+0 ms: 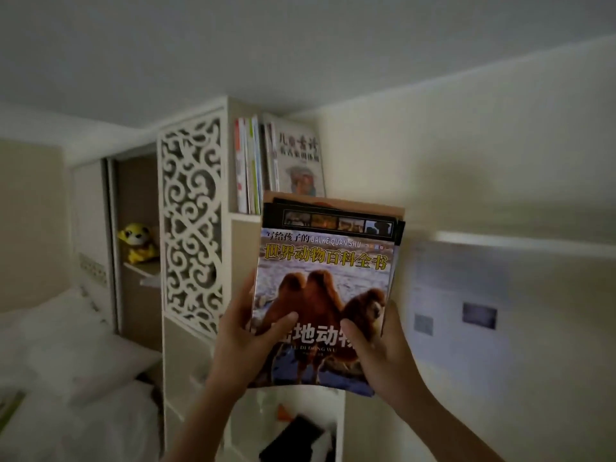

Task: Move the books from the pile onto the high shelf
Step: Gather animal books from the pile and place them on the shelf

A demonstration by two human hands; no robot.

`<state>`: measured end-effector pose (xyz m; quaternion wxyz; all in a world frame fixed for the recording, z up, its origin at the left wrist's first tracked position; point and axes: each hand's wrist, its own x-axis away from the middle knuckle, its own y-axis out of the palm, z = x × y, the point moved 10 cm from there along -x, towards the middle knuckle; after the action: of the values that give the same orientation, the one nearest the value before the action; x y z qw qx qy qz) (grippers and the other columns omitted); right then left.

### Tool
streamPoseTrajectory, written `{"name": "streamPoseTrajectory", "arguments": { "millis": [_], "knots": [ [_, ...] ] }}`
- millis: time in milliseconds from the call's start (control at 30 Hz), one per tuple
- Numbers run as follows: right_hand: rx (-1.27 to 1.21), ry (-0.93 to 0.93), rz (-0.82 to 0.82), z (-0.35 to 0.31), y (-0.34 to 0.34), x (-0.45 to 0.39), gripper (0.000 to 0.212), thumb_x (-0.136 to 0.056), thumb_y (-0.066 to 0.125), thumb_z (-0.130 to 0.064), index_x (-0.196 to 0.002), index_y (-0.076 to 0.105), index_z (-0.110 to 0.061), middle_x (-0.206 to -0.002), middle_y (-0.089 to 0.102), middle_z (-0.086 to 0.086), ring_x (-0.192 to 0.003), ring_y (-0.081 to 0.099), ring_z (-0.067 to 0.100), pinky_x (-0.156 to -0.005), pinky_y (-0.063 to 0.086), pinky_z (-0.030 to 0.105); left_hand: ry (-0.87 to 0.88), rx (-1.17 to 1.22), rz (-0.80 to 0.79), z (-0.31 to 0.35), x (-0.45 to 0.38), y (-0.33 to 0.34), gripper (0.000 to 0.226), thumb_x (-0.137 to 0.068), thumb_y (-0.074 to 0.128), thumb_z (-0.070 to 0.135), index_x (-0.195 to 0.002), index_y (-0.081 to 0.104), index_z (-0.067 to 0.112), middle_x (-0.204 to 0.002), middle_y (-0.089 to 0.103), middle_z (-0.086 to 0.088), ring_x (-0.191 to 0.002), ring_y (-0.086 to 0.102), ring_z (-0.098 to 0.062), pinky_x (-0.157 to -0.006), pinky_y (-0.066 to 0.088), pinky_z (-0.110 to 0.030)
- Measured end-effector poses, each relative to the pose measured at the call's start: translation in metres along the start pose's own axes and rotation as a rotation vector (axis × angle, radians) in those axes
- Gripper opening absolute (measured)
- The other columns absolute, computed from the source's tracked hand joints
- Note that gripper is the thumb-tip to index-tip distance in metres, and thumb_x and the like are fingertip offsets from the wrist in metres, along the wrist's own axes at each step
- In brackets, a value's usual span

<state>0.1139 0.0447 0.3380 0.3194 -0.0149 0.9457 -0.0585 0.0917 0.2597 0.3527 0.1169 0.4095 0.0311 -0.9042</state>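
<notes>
I hold a small stack of books (325,261) upright in front of me; the front cover shows brown camels under yellow Chinese lettering. My left hand (248,331) grips the stack's lower left edge, thumb across the cover. My right hand (376,348) grips the lower right edge the same way. The stack's top edge reaches the lip of the high shelf (245,217), just below the ceiling. Several books (248,165) stand upright on that shelf, and a pale illustrated one (300,161) leans at their right.
A white carved lattice panel (191,225) forms the shelf unit's left side. A yellow plush toy (138,243) sits in a cupboard niche further left. White bedding (73,361) lies at lower left. Lower shelf compartments (300,428) hold dark and white items. A pale wall runs right.
</notes>
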Motion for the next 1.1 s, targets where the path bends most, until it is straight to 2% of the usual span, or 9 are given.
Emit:
{"name": "streamPoseTrajectory", "arguments": {
  "millis": [100,233,300,400,500,700,800,867,1100],
  "knots": [
    [0.075,-0.148,0.072,-0.060,-0.002,-0.052,0.051,-0.085,0.067,-0.035,-0.128,0.044,-0.020,-0.116,0.061,-0.009,-0.107,0.058,-0.003,-0.096,0.048,0.026,0.081,0.005,-0.004,0.039,-0.063,-0.006,0.067,-0.073,0.082,0.026,-0.132,0.050,0.024,-0.123,0.065,-0.005,-0.110,0.063,-0.031,-0.089,0.052,-0.055],
    [0.241,-0.298,0.167,-0.127,-0.021,-0.133,0.043,-0.083,0.071,-0.026,-0.119,0.051,-0.015,-0.104,0.063,-0.007,-0.094,0.060,0.009,-0.079,0.044,0.025,0.082,0.186,0.004,0.059,-0.147,0.009,0.065,-0.074,0.081,0.018,-0.130,0.049,0.020,-0.121,0.064,-0.012,-0.099,0.069,-0.033,-0.079,0.056,-0.054],
    [0.297,-0.299,0.180,-0.137,-0.033,-0.180,0.045,-0.082,0.073,-0.026,-0.120,0.052,-0.013,-0.106,0.063,-0.001,-0.097,0.059,0.014,-0.080,0.043,0.027,0.098,0.246,0.010,0.061,-0.185,0.025,0.061,-0.075,0.080,0.014,-0.126,0.049,0.026,-0.123,0.063,-0.002,-0.102,0.068,-0.027,-0.077,0.058,-0.050],
    [0.234,-0.187,0.134,-0.121,-0.039,-0.246,0.055,-0.080,0.076,-0.024,-0.127,0.050,-0.012,-0.119,0.063,0.006,-0.110,0.060,0.023,-0.095,0.049,0.039,0.182,0.228,0.065,0.051,-0.230,0.039,0.070,-0.075,0.079,0.011,-0.131,0.043,0.032,-0.124,0.058,0.010,-0.108,0.065,-0.014,-0.080,0.059,-0.040],
    [0.090,-0.059,0.073,-0.092,-0.034,-0.296,0.048,-0.082,0.072,-0.009,-0.125,0.050,-0.007,-0.119,0.063,0.014,-0.111,0.061,0.030,-0.092,0.051,0.043,0.205,0.230,0.053,0.024,-0.268,0.051,0.069,-0.077,0.077,0.008,-0.133,0.042,0.028,-0.116,0.063,0.008,-0.097,0.068,-0.006,-0.069,0.059,-0.026],
    [0.085,0.149,-0.041,-0.030,-0.009,-0.345,0.045,-0.083,0.071,-0.011,-0.124,0.053,-0.012,-0.120,0.064,0.010,-0.108,0.062,0.026,-0.086,0.052,0.042,0.122,0.155,0.085,-0.043,-0.305,0.048,0.071,-0.073,0.080,0.014,-0.123,0.043,0.049,-0.120,0.064,0.006,-0.104,0.067,-0.016,-0.081,0.059,-0.037],
    [0.206,0.166,-0.070,-0.015,-0.002,-0.347,0.035,-0.083,0.072,-0.018,-0.116,0.058,-0.015,-0.113,0.068,0.008,-0.106,0.064,0.025,-0.089,0.052,0.043,0.074,0.019,0.072,-0.072,-0.302,0.040,0.074,-0.070,0.080,0.033,-0.131,0.040,0.043,-0.128,0.044,0.006,-0.112,0.058,-0.017,-0.093,0.054,-0.042],
    [0.192,0.179,-0.119,-0.007,0.003,-0.352,0.045,-0.077,0.077,-0.014,-0.117,0.056,-0.016,-0.114,0.069,0.008,-0.107,0.065,0.025,-0.093,0.051,0.049,0.072,-0.039,-0.004,-0.083,-0.295,0.038,0.065,-0.077,0.076,0.031,-0.130,0.039,0.040,-0.125,0.035,0.012,-0.115,0.052,-0.011,-0.096,0.052,-0.041],
    [0.124,0.275,-0.181,0.020,0.009,-0.383,0.070,-0.064,0.086,-0.012,-0.124,0.052,-0.029,-0.119,0.068,0.004,-0.109,0.064,0.029,-0.092,0.048,0.061,0.205,-0.398,-0.011,-0.076,-0.288,0.029,0.070,-0.081,0.071,0.039,-0.141,0.040,0.021,-0.125,0.038,0.008,-0.113,0.047,-0.007,-0.098,0.047,-0.021]
  ]
}}
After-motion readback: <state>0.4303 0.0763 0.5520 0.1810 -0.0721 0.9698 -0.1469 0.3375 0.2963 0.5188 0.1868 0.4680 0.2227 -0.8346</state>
